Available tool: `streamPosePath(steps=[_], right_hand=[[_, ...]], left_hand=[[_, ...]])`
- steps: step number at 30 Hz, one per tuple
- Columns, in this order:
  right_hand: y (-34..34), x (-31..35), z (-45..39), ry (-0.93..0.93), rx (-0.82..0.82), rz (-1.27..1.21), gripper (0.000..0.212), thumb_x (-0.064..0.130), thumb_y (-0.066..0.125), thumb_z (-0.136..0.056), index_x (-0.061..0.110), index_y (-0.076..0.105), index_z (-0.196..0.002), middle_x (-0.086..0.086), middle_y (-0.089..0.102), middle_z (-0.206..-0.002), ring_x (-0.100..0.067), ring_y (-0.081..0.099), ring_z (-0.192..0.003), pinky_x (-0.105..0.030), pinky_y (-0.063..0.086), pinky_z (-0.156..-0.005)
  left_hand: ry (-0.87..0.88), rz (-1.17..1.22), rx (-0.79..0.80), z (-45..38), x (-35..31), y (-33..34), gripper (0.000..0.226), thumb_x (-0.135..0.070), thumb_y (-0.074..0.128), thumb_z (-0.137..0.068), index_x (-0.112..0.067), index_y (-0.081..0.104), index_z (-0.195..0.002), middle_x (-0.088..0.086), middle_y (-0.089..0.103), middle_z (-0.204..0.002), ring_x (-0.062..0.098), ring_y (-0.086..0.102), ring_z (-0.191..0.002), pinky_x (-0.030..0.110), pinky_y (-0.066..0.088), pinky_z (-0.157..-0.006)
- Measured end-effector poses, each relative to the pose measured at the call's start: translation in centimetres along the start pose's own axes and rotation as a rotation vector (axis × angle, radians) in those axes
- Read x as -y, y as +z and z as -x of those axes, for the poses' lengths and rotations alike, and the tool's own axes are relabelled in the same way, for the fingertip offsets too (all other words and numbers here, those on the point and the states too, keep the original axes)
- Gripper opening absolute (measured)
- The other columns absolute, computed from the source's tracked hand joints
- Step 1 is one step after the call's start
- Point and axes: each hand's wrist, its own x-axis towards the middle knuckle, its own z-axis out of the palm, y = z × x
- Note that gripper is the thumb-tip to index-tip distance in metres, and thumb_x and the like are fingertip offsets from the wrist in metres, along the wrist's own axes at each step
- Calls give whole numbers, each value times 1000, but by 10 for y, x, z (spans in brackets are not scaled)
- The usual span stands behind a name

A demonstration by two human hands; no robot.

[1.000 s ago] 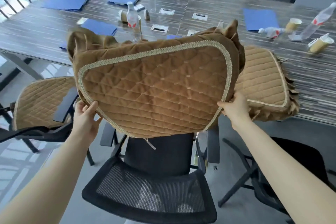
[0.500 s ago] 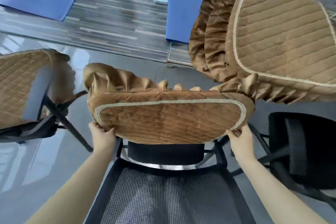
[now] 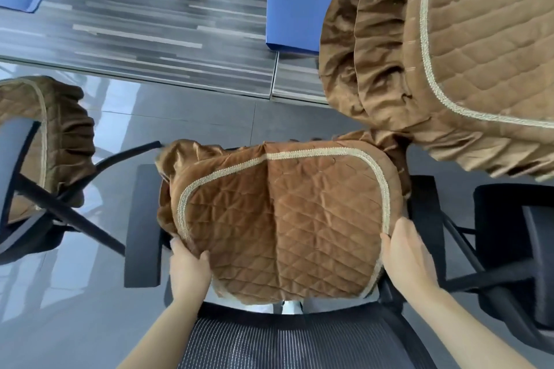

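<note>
On the back of the black chair (image 3: 284, 344), the brown cover (image 3: 284, 219) is partly on. The left hand (image 3: 189, 266) and right hand (image 3: 407, 257) each hold its bottom edge with curled fingers. It likely needs pulling lower.

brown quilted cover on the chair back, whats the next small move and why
Probably tug both lower corners a bit further down, evenly. The brown quilted cover hangs over the back of the chair with a crease down its middle and frill bunched at its top left; the left hand and right hand each grip a lower corner.
</note>
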Motion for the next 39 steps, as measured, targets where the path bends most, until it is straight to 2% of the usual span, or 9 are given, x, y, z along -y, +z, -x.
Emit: streamPosePath(steps=[5,8,13,18,22,26,29,33,39], right_hand=[[23,20,-65,-54,10,21,36,19,50,-97,-1,43,-127,-23,48,-119,-39,55,-98,-39,42,-69],[32,31,-112,-103,-23,-6,40,19,47,-98,2,40,-134,-22,40,-122,-43,51,-101,-42,41,-74],[56,49,-184,-141,3,-67,55,10,47,-96,11,31,-148,-28,36,-139,-47,36,-127,-51,36,-102],[97,45,-182,88,260,-39,47,15,52,-90,0,40,-133,-29,44,-135,-46,42,-126,-45,36,-104],[126,28,-157,367,510,-250,74,28,64,-89,-1,24,-144,-23,38,-146,-40,42,-131,-46,38,-107],[137,18,-144,430,530,-355,90,32,74,-81,4,18,-146,-20,41,-145,-38,45,-129,-52,42,-104],[132,15,-142,385,508,-325,90,36,75,-81,5,21,-147,-17,41,-147,-37,43,-132,-45,41,-101],[121,11,-138,300,500,-353,88,39,71,-84,9,21,-150,-13,37,-151,-34,38,-136,-46,38,-105],[121,-4,-102,281,366,-442,62,43,67,-85,11,38,-130,-11,51,-126,-35,49,-119,-54,40,-102]], left_hand=[[78,6,-50,-47,-14,20,47,-7,59,-89,-5,39,-131,21,55,-124,42,55,-111,51,51,-87],[124,16,-106,-66,-23,23,47,-15,59,-89,-9,40,-131,18,51,-128,37,52,-112,38,41,-83],[95,-48,-185,-110,-29,31,60,-24,57,-91,-8,32,-143,23,37,-143,42,41,-126,48,39,-97],[8,-236,18,-137,-15,52,78,-22,65,-88,4,21,-146,28,30,-148,47,31,-135,52,32,-106],[-136,-122,63,-135,-8,62,73,-23,62,-91,2,20,-146,26,44,-139,46,44,-127,48,40,-93],[-176,-95,48,-135,-3,69,74,-27,62,-92,2,21,-147,27,45,-138,46,44,-126,51,40,-98],[-119,-125,-4,-134,-4,70,57,-20,63,-89,3,38,-134,26,50,-131,46,47,-122,51,42,-98],[-81,-62,-125,-126,-5,70,52,-11,66,-85,2,38,-128,25,48,-129,45,49,-118,51,42,-93],[30,-121,-275,-89,-13,72,47,-8,54,-92,-1,34,-134,20,37,-135,43,52,-106,42,34,-76]])
